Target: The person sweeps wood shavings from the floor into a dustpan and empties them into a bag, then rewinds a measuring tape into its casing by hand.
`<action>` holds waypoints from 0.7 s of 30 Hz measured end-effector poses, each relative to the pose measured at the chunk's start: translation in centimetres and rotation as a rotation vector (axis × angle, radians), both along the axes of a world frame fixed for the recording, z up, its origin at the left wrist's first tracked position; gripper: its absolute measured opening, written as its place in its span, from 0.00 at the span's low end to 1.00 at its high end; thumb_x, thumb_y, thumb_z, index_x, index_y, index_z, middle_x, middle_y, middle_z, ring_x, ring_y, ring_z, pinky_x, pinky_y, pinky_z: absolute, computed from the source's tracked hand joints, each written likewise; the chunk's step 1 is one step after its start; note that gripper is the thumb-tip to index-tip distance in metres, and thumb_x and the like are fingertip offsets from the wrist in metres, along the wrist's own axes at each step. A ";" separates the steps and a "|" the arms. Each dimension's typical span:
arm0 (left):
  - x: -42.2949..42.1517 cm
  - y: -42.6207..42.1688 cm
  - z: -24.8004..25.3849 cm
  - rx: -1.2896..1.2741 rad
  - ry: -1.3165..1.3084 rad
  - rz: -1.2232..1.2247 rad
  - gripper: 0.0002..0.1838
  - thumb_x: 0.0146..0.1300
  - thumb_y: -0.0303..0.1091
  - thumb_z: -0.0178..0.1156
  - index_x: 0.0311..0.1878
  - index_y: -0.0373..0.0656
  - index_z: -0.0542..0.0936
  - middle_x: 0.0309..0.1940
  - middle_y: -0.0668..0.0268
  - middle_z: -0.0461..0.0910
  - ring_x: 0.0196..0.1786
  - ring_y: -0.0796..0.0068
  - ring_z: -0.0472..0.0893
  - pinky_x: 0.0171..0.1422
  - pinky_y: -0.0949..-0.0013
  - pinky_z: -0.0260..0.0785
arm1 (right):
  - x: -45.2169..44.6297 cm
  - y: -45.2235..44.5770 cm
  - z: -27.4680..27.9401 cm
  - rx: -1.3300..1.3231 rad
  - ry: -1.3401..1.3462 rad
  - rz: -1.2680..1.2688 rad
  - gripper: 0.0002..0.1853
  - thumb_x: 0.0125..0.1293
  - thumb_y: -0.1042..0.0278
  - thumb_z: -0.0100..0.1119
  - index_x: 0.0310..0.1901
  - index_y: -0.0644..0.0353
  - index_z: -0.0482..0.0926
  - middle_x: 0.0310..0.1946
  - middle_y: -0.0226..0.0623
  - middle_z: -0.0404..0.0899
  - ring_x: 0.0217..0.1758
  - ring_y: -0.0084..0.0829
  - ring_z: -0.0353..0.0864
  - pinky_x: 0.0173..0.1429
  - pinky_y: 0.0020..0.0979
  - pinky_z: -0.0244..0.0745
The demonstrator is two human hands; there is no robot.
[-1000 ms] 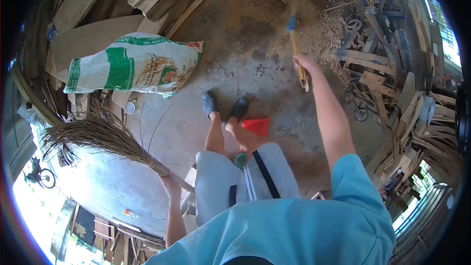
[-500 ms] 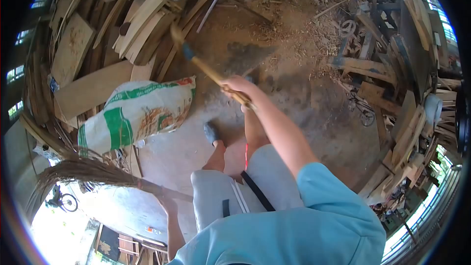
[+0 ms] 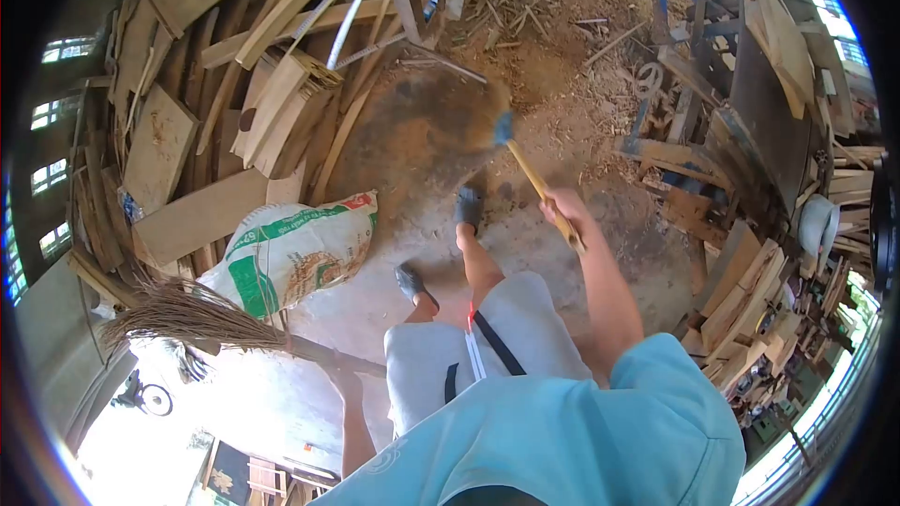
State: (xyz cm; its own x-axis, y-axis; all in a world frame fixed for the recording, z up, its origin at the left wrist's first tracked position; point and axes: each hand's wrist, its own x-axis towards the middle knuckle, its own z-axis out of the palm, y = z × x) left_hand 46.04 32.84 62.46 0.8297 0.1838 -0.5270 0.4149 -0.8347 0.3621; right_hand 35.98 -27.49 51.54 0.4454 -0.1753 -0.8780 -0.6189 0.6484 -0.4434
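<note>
Head view: twig broom (image 3: 234, 330) in the left hand (image 3: 345, 382), blue-banded stick (image 3: 530, 170) in the right hand (image 3: 569, 211)
At lower left the left hand grips the broom's handle, twigs pointing left below a printed sack (image 3: 295, 260); right of centre the right hand is wrapped round the stick, which slants up and left, its far end blurred near wood shavings (image 3: 553, 84)
</note>
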 end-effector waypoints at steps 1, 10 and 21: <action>0.0 -0.3 0.3 0.009 -0.030 0.010 0.41 0.73 0.52 0.45 0.72 0.27 0.46 0.71 0.37 0.50 0.73 0.44 0.54 0.76 0.55 0.47 | -0.3 0.8 2.9 -0.145 0.026 0.048 0.18 0.71 0.61 0.50 0.23 0.59 0.71 0.14 0.30 0.67 0.13 0.22 0.65 0.16 0.26 0.60; 0.1 -1.9 3.4 0.075 -0.127 0.097 0.38 0.73 0.52 0.47 0.69 0.26 0.52 0.64 0.38 0.60 0.66 0.48 0.64 0.70 0.55 0.54 | 9.7 -6.0 7.9 0.154 -0.158 -0.194 0.19 0.74 0.55 0.45 0.29 0.59 0.72 0.14 0.24 0.67 0.12 0.17 0.64 0.16 0.20 0.59; 3.5 -5.8 13.1 0.022 -0.139 0.232 0.41 0.73 0.52 0.46 0.71 0.25 0.45 0.68 0.38 0.53 0.69 0.49 0.60 0.72 0.55 0.52 | 15.8 -13.0 -4.2 -0.308 0.216 -0.160 0.13 0.69 0.65 0.53 0.31 0.65 0.70 0.16 0.33 0.69 0.14 0.27 0.69 0.17 0.29 0.66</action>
State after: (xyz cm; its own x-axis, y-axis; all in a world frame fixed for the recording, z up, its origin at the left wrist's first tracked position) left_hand 49.51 27.00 75.55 0.8281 0.3878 -0.4047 0.5437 -0.7312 0.4120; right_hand 51.83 -40.54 47.32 0.2018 -0.4966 -0.8442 -0.6211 0.6016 -0.5024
